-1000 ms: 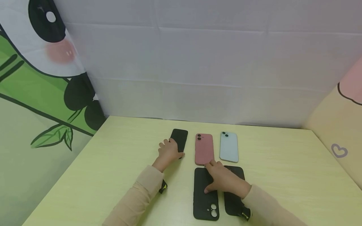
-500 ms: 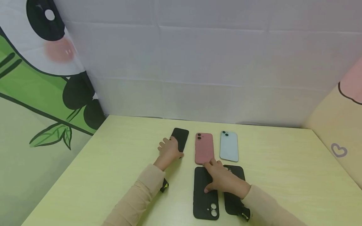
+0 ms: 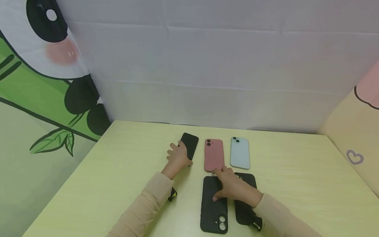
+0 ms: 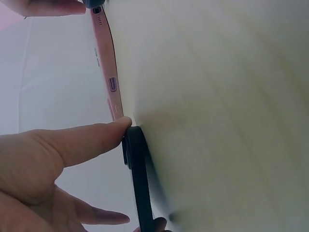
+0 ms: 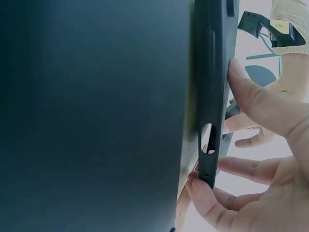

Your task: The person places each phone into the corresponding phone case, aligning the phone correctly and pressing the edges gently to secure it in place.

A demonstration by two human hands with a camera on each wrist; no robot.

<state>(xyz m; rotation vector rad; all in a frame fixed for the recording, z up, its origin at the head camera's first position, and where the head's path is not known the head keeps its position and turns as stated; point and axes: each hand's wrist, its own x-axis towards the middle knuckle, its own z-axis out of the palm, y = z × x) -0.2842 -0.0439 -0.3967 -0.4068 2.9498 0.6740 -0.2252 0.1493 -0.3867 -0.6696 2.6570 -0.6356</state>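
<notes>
Leftward, table (image 3: 118, 171) spreads past your left hand (image 3: 176, 158) pinching the phone (image 3: 191, 145); your right hand (image 3: 233, 186) holds the case (image 3: 211, 210) by its edges, its slot (image 5: 207, 139) seen from that wrist, not the head.

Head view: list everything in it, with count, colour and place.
Phone-shaped slab: 1, black, in the left hand
Pink phone: 1, pink, right of the slab
Pale-blue phone: 1, pale blue, right of the pink phone
Gripped case: 1, black, in the right hand
Other case: 1, black, right of the gripped case, partly hidden
Table: 1, pale yellow, beneath
Back sheet: 1, pale grey, behind the table
Cartoon panel: 1, mostly green, white and black, left
Heart panel: 1, beige and pink, right
Sleeves: 2, beige, near edge
Wrist devices: 2, mostly black, beside the sleeves
Left hand: 1, bare, holding the slab
Right hand: 1, bare, holding the gripped case
</notes>
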